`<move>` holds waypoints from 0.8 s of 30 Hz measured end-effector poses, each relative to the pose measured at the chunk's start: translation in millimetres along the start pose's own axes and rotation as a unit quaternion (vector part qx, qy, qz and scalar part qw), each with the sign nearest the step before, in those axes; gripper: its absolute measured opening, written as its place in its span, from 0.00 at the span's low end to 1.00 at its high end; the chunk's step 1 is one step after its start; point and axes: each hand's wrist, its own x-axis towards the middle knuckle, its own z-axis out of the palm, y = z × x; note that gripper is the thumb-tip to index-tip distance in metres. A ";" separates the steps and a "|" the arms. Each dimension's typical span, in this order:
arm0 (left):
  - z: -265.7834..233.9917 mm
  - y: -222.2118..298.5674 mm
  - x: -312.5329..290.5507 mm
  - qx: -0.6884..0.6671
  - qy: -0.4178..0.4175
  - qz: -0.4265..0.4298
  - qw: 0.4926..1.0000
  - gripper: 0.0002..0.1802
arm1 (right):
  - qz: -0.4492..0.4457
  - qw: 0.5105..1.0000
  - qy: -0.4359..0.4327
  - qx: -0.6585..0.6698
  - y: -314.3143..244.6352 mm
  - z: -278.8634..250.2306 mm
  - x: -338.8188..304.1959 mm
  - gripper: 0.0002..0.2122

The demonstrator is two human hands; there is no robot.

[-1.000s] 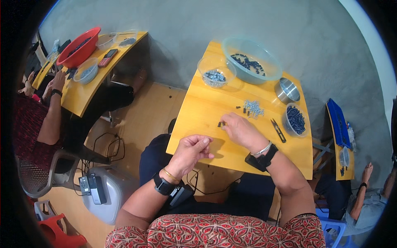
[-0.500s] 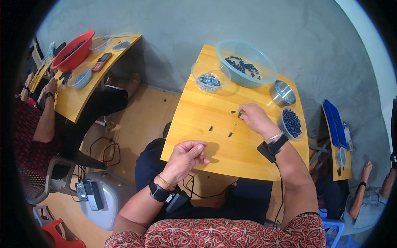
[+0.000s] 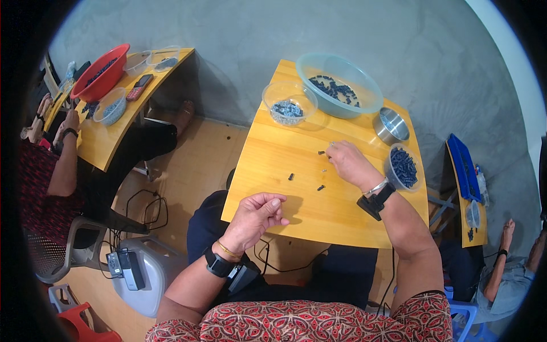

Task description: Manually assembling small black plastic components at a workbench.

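My right hand [image 3: 350, 163] is over the middle of the table, its thumb and fingers pinched together; whatever they hold is hidden or too small to name. Just left of its fingertips lies a small dark piece [image 3: 321, 153]. Nearer me are a tiny light-coloured piece [image 3: 324, 170], a dark piece [image 3: 321, 187] and another dark piece [image 3: 291, 176]. My left hand [image 3: 255, 219] hovers at the front left edge, fingers curled and thumb against them; their inside is hidden. Beyond my right wrist stands a clear tub of dark cylindrical pieces [image 3: 403, 167].
On the yellow table [image 3: 262, 165] stand a clear bowl of small metallic parts [image 3: 289, 109], a pale blue basin [image 3: 370, 102] with dark pieces and a steel bowl [image 3: 391, 126]. Left is another table with a red basin [image 3: 102, 73]; people sit on both sides.
My right hand has shifted slightly, and the dark piece that showed under its fingertips is now hidden. The dark piece below it lies at a different angle. My left hand stays put.
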 end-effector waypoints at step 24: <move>46.7 -14.3 -6.7 0.091 -0.036 0.036 0.995 0.10 | 0.091 0.779 0.114 0.610 -94.7 -33.9 -78.2 0.05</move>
